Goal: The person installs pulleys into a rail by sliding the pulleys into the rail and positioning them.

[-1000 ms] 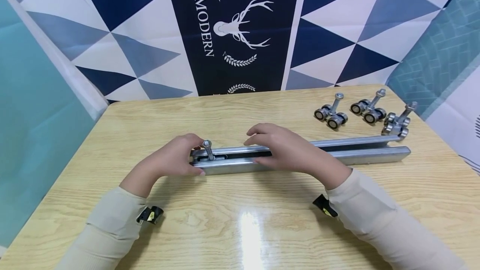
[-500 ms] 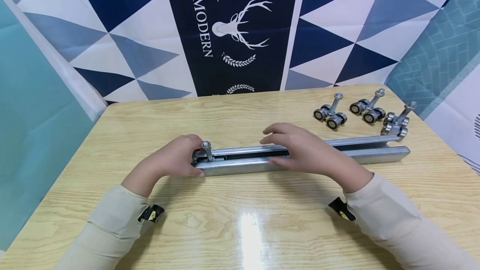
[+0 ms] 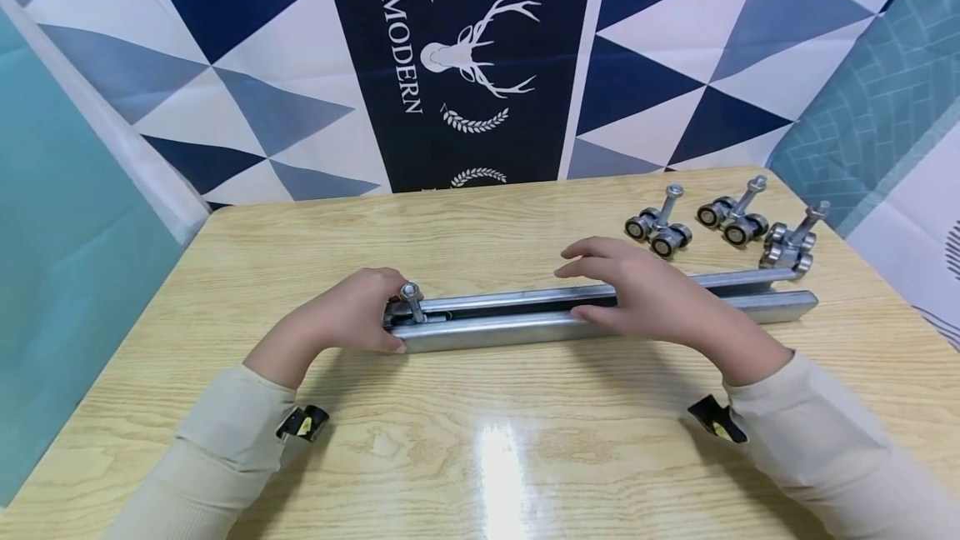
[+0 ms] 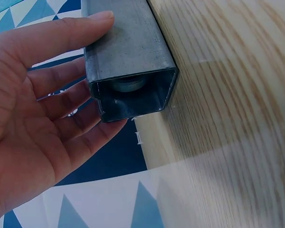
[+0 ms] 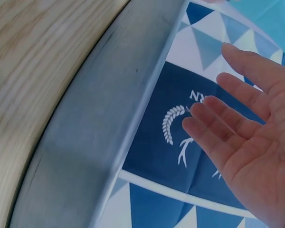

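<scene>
A long galvanized steel channel rail (image 3: 495, 330) lies on the wooden table, its slot facing up. My left hand (image 3: 352, 311) grips its left end, thumb on the near side and fingers on the far side. Out of the slot beside those fingers sticks the bolt of a roller trolley (image 3: 412, 301). In the left wrist view one of its wheels (image 4: 128, 84) shows inside the rail's open end. My right hand (image 3: 652, 294) hovers over the right half of the rail, holding nothing. Its fingers are spread and loosely bent in the right wrist view.
Beyond the rail's right end stand three more roller trolleys: one nearer the middle (image 3: 670, 241), another behind (image 3: 738, 229), and a third (image 3: 783, 257) close to the rail's far edge. A patterned cloth (image 3: 480, 148) hangs at the table's back edge.
My right hand has moved to the right along the rail. The left hand keeps its grip at the left end, and the trolley's bolt stays close by it.
</scene>
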Tool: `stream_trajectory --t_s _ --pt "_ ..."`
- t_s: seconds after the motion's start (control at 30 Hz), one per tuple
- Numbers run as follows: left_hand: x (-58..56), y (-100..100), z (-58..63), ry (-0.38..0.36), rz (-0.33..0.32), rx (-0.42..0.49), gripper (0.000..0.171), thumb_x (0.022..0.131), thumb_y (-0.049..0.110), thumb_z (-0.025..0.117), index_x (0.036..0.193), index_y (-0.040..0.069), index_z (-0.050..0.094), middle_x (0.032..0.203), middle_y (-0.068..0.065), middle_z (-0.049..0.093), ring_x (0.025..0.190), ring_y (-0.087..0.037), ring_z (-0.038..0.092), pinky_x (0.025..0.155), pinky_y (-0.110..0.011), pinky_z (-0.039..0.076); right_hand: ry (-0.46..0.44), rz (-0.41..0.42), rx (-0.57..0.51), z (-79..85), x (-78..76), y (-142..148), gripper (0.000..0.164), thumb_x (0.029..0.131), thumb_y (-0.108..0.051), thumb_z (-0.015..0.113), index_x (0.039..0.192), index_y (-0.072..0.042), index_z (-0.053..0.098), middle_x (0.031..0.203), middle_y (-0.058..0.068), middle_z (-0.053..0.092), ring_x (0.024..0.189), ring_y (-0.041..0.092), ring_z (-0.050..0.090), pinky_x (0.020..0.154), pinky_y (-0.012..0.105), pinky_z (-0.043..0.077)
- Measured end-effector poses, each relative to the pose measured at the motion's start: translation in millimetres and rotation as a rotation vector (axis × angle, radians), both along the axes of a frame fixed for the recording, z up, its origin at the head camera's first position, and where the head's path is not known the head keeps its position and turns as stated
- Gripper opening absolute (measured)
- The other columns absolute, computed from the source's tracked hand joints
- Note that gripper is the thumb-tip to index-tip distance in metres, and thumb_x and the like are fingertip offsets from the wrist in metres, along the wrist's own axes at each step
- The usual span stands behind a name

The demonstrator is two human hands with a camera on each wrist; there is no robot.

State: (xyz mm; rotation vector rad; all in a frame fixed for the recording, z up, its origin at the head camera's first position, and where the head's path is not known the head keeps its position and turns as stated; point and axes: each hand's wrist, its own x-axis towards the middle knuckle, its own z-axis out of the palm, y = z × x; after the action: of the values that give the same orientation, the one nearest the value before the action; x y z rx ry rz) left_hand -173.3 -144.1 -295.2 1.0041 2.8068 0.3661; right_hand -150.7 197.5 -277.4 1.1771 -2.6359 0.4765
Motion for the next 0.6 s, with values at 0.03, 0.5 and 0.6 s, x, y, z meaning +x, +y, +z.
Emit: stream_trajectory --t_s 0.03,0.5,0.6 --pt "-0.2 0 -0.1 -0.001 -0.001 0.000 0.049 0.059 0.027 0.081 0.098 0.008 0.058 0.088 0.000 0.054 0.069 -0.014 0.045 0.062 -0.029 0.038 0.004 -0.004 0.000 0.2 -0.2 2 0.040 0.072 -0.025 0.072 0.108 -0.009 0.062 0.117 0.008 0.051 0.107 0.024 0.048 0.082 0.041 0.042" --pt "-1.7 0 -1.1 0.036 -0.015 0.012 0.051 0.055 0.026 0.081 0.100 0.012 0.062 0.086 0.004 0.056 0.070 -0.012 0.047 0.065 -0.029 0.040 0.059 -0.053 0.009 10.9 -4.1 31 0.039 0.069 -0.018 0.074 0.106 -0.009 0.062 0.115 0.010 0.052 0.103 0.027 0.050 0.078 0.042 0.043" --pt "-2.0 0 -1.6 0.057 -0.019 0.010 0.051 0.054 0.028 0.081 0.100 0.013 0.062 0.083 0.004 0.056 0.069 -0.011 0.046 0.064 -0.028 0.039 0.067 -0.074 0.012 12.2 -7.6 37 0.039 0.069 -0.017 0.074 0.105 -0.008 0.063 0.114 0.010 0.052 0.102 0.027 0.051 0.078 0.043 0.043"
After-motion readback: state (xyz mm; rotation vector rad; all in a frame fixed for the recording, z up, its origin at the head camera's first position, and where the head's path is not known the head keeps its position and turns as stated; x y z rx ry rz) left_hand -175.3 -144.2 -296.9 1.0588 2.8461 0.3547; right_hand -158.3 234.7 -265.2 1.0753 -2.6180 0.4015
